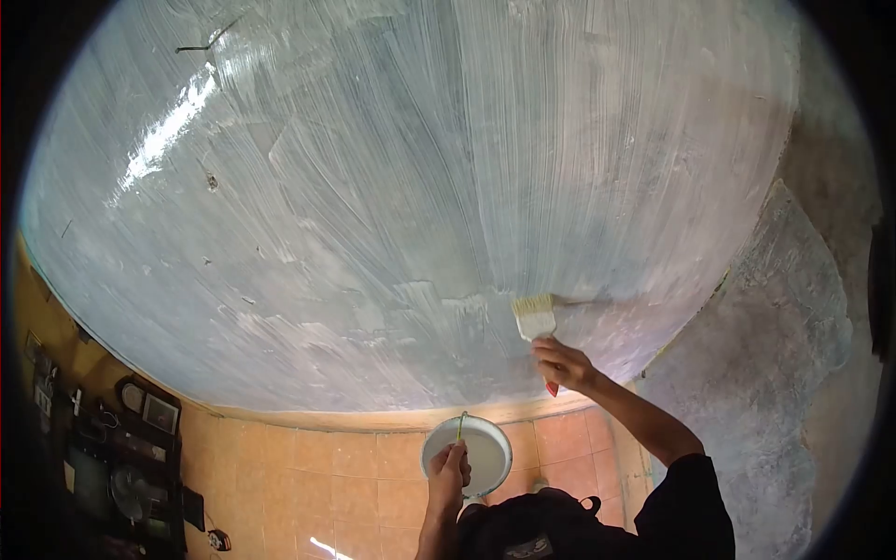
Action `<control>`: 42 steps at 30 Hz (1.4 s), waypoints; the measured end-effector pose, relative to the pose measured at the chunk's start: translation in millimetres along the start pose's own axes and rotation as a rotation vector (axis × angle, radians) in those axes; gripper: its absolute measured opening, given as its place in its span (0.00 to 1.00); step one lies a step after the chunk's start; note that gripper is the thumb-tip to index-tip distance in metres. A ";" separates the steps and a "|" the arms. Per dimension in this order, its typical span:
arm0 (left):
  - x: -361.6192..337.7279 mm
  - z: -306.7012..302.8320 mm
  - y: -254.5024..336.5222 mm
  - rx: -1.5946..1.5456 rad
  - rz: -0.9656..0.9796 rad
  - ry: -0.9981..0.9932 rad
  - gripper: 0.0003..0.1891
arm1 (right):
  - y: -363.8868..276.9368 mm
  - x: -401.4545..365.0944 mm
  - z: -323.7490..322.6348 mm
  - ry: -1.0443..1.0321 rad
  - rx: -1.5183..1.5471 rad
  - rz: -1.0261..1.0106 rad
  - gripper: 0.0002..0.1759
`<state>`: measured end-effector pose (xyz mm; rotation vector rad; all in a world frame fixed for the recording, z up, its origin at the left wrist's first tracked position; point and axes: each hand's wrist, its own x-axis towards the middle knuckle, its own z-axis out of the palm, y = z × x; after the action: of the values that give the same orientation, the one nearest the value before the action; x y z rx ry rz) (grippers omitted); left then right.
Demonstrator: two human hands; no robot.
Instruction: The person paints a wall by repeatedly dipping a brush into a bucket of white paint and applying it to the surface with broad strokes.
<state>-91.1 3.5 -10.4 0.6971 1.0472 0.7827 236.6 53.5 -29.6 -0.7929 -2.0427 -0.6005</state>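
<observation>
My right hand [563, 362] is closed around the handle of a wide paintbrush [535, 323], whose red handle end sticks out below my fingers. The pale bristles point up and meet the lower part of a wall [392, 215] covered in wet, whitish streaks. Low in the view, my left hand [450, 469] is closed on the thin greenish handle [461, 427] of a round bucket [507, 448]. Pale greyish liquid fills part of the bucket. Where the handle passes inside my fingers is hidden.
Orange tiles [327, 455] cover the floor below the wall. At the far left stands dark shelving [126, 467] with a fan and framed items. A bare grey wall [747, 373] adjoins on the right. A bent wire [207, 42] sticks out from the upper left wall.
</observation>
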 end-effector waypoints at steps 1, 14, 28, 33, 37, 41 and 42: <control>-0.4 0.7 -0.4 0.015 -0.003 0.004 0.13 | -4.8 -7.8 4.2 -0.041 0.025 0.049 0.18; -1.7 -11.1 -1.6 0.005 -0.003 0.025 0.14 | 9.2 106.5 -0.6 -0.075 0.340 0.580 0.16; 16.5 -41.4 6.9 -0.066 0.068 0.097 0.14 | 63.2 405.7 -165.1 0.145 0.114 0.143 0.06; 25.0 -55.0 12.4 -0.104 0.101 0.121 0.14 | 24.7 461.5 -205.2 0.293 -0.070 0.118 0.02; 27.2 -56.1 12.6 -0.103 0.108 0.125 0.14 | 72.5 452.4 -197.4 0.420 -0.129 -0.261 0.01; 29.4 -56.9 10.3 -0.082 0.099 0.140 0.14 | 75.3 393.4 -156.1 0.220 -0.400 -0.348 0.13; 28.7 -57.5 9.6 -0.085 0.097 0.131 0.14 | 73.2 377.8 -140.5 0.256 -0.464 -0.381 0.07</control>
<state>-138.4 39.9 -36.1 0.6341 1.0983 0.9616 196.3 130.0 370.9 -0.5429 -1.8445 -1.3539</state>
